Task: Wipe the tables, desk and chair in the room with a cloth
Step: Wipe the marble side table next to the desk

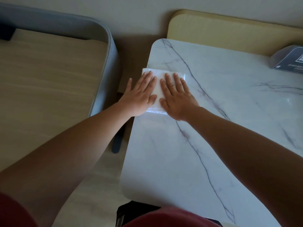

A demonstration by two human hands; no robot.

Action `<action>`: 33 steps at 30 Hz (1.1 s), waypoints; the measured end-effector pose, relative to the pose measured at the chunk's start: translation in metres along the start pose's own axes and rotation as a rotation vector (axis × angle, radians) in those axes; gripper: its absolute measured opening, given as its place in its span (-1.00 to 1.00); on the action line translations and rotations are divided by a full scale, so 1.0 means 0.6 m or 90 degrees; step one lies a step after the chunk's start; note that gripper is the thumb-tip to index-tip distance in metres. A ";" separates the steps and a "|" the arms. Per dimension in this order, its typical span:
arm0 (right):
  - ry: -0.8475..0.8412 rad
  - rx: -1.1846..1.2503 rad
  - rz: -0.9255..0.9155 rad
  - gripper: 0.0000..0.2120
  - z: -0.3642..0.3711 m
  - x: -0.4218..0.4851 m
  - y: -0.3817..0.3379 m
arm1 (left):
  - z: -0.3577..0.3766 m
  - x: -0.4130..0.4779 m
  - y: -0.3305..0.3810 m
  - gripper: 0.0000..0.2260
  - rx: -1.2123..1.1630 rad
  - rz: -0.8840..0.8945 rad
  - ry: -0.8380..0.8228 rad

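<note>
A folded white cloth [158, 89] lies flat at the left edge of the white marble-patterned table [205, 128]. My left hand [139, 95] presses flat on the cloth's left half, with the palm reaching past the table edge. Beside it, my right hand [177, 99] presses flat on the right half. The fingers of both hands are spread and point away from me. The cloth's far edge and a strip of its near edge show around the hands.
A grey-framed bed base [106, 54] with a wooden slat surface stands left of the table across a narrow gap. A pale yellow padded chair back [229, 28] stands behind the table. A dark box [288, 59] sits at the table's far right.
</note>
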State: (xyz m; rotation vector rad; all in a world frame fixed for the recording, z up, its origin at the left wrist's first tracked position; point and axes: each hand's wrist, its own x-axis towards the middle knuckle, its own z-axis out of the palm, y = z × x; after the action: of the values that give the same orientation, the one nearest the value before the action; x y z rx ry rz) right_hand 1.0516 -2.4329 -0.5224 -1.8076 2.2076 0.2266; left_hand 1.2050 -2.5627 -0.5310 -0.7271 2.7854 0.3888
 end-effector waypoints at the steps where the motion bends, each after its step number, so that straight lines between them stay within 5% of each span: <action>1: 0.001 0.003 -0.004 -0.33 0.004 -0.011 -0.007 | 0.005 -0.015 0.005 -0.41 0.001 -0.004 0.002; 33: -0.033 0.024 -0.075 -0.24 0.109 -0.321 -0.177 | 0.151 -0.363 0.121 -0.37 0.025 -0.031 0.018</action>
State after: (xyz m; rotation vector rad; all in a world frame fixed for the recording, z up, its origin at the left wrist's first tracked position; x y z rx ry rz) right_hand 1.1976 -2.2558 -0.5186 -1.8808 2.0491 0.2032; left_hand 1.3675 -2.3770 -0.5385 -0.7955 2.7871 0.3155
